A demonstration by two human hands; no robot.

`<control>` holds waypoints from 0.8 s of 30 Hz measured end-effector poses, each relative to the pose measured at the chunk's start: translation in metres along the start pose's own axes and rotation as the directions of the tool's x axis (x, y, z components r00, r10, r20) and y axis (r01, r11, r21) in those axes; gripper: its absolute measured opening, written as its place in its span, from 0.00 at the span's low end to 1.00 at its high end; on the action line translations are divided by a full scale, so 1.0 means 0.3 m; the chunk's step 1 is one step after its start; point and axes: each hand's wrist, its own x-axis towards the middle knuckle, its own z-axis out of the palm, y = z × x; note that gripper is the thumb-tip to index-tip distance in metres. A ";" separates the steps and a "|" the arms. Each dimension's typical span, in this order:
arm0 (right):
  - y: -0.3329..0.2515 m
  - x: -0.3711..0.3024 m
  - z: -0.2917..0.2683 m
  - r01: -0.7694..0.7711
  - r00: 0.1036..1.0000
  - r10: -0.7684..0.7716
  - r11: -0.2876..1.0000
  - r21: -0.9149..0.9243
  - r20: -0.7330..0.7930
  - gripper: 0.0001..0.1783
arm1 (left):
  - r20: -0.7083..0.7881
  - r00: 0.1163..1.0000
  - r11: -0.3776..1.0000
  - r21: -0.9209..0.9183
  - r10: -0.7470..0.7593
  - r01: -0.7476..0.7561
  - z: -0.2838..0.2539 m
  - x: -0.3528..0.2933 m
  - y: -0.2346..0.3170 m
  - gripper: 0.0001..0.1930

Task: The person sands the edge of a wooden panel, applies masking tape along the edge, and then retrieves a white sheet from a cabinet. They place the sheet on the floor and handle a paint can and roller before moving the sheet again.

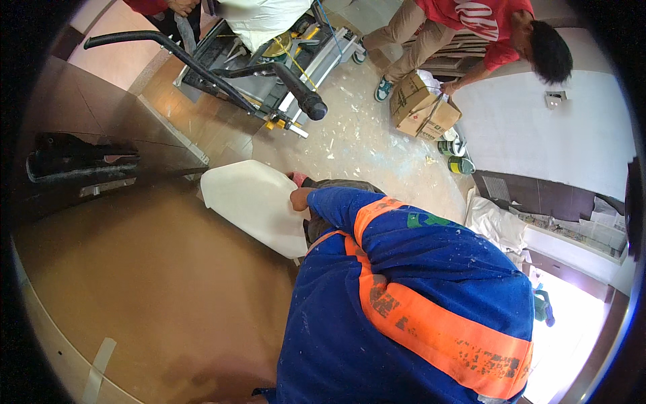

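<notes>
A smooth white panel (252,202) with rounded corners stands out over the brown surface, tilted. My right hand (301,198), at the end of a blue sleeve, has its fingers closed on the panel's right edge. Beside it, a small red thing and dark grey cloth show behind the panel; I cannot make out what the red thing is. At the bottom edge, only a sliver of my left hand (246,400) shows past its dark blue cuff, and its fingers are hidden. My blue jacket with orange bands covers much of the lower right.
A black-handled cart (269,101) carries tools and a white bag. A person in red (464,20) grips a cardboard box (424,108) beside paint cans (459,164). Another person's hand (182,7) shows at upper left. A broad brown surface (155,283) fills the lower left.
</notes>
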 end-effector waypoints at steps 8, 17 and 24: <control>-0.022 0.024 0.015 0.077 0.997 -0.077 0.997 0.003 -0.016 0.23 | -0.021 0.998 0.998 -0.003 -0.057 0.057 -0.043 -0.009 -0.037 0.16; 0.101 0.092 0.097 0.054 0.996 -0.055 0.998 -0.025 -0.066 0.25 | -0.032 0.996 0.997 0.011 -0.079 0.080 -0.083 -0.003 -0.088 0.16; 0.154 0.168 0.155 0.067 0.992 -0.069 0.997 -0.026 -0.101 0.26 | -0.044 0.997 0.997 -0.034 -0.066 0.065 -0.090 0.002 -0.107 0.16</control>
